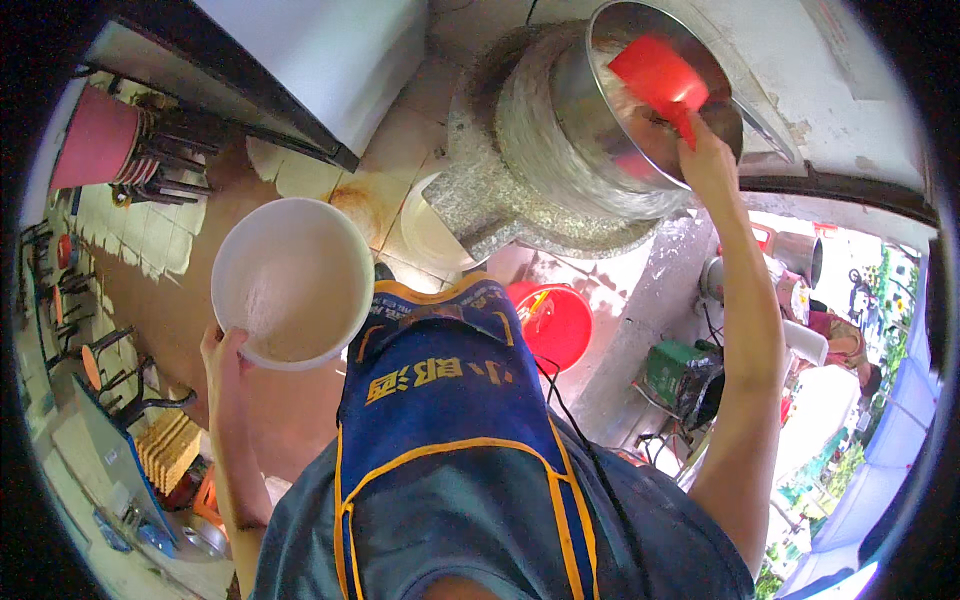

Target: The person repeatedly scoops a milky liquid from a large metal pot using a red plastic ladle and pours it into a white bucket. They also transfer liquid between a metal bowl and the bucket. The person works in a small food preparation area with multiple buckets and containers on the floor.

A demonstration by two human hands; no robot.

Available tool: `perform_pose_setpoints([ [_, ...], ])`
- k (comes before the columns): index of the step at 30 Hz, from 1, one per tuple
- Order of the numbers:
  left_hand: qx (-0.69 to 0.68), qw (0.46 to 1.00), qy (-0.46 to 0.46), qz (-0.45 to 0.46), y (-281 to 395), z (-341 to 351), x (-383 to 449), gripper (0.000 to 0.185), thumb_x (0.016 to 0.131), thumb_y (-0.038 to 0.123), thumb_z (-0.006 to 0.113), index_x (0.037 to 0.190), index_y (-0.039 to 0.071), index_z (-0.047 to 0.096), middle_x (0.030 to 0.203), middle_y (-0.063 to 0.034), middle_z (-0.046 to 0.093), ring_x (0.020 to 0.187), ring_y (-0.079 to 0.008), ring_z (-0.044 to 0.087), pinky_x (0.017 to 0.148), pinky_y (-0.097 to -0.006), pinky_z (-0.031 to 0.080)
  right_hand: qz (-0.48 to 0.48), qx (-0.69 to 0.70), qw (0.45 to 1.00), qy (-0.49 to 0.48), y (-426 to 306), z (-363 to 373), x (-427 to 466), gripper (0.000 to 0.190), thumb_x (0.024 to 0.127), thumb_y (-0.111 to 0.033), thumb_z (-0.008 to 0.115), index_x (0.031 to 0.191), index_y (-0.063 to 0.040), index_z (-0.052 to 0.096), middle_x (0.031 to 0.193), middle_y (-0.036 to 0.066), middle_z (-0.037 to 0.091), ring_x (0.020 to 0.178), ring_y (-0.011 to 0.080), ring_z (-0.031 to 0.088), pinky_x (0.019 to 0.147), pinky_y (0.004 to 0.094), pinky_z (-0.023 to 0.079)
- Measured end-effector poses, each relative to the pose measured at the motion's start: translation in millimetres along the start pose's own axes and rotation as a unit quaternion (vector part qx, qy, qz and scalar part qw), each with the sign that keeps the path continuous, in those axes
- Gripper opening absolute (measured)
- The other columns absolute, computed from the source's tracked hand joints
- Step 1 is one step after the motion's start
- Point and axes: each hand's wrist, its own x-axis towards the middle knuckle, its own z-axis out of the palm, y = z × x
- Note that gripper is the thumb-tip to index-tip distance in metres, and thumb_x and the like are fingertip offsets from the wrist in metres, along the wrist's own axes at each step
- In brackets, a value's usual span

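My left hand (225, 349) grips the near rim of a white plastic tub (300, 277), whose inside looks pale with no clear contents. In my right hand (709, 161) is the handle of a red plastic scoop (660, 75). The scoop's head is over the mouth of a stainless steel pot (585, 112), partly inside it; what the pot holds is hard to make out. Beneath the pot is a round stone mill (517, 142), its surface streaked by blur. Its stone spout (480, 217) juts over a pale bucket (420, 232) on the floor.
A red bucket (562, 330) with a yellow-handled item inside stands near my apron (442, 367). Stacked pink and dark stools (97, 142) and chairs (112, 367) are at left. On the right are a green box (679, 379) and, outside, another person (836, 337).
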Motion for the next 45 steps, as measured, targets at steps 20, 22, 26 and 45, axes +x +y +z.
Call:
perform_pose_setpoints([
  [20, -0.039, 0.997, -0.055, 0.043, -6.7, 24.8, 16.1, 0.015, 0.076, 0.012, 0.061, 0.087, 0.003, 0.057, 0.070, 0.0011, 0.050, 0.058, -0.0073, 0.048, 0.048, -0.0240, 0.038, 0.063, 0.170, 0.978, 0.107, 59.3, 17.3, -18.8, 0.050, 0.092, -0.023, 0.059, 0.140, -0.012, 0.051, 0.108, 0.015, 0.069, 0.093, 0.0259, 0.066, 0.074, 0.0366, 0.053],
  [22, -0.119, 0.990, -0.045, 0.065, -6.9, 39.4, 8.5, 0.018, 0.075, 0.011, 0.062, 0.089, 0.001, 0.058, 0.075, -0.0011, 0.052, 0.066, -0.0107, 0.053, 0.052, -0.0257, 0.040, 0.183, 0.423, 0.885, 0.069, 43.4, -18.4, -31.9, 0.048, 0.093, -0.021, 0.059, 0.140, -0.012, 0.051, 0.104, 0.008, 0.068, 0.086, 0.0133, 0.063, 0.067, 0.0260, 0.049],
  [26, -0.033, 0.994, -0.078, 0.068, 15.8, 46.7, 8.1, 0.026, 0.072, 0.012, 0.064, 0.094, -0.002, 0.059, 0.081, -0.0043, 0.056, 0.074, -0.0129, 0.054, 0.057, -0.0291, 0.042, 0.059, 0.577, 0.810, 0.085, 50.6, -24.4, -64.6, 0.045, 0.094, -0.021, 0.061, 0.135, -0.007, 0.051, 0.104, 0.006, 0.066, 0.079, 0.0090, 0.062, 0.058, 0.0165, 0.046],
  [45, 0.052, 0.978, -0.166, 0.117, 80.3, 81.5, -27.3, 0.033, 0.072, 0.012, 0.064, 0.101, -0.003, 0.060, 0.079, -0.0044, 0.059, 0.067, -0.0120, 0.057, 0.054, -0.0283, 0.044, -0.525, 0.060, 0.842, -0.106, -279.3, 175.5, -103.2, 0.057, 0.096, -0.019, 0.042, 0.150, -0.032, 0.029, 0.133, 0.023, 0.049, 0.089, 0.0350, 0.066, 0.070, 0.0442, 0.056],
])
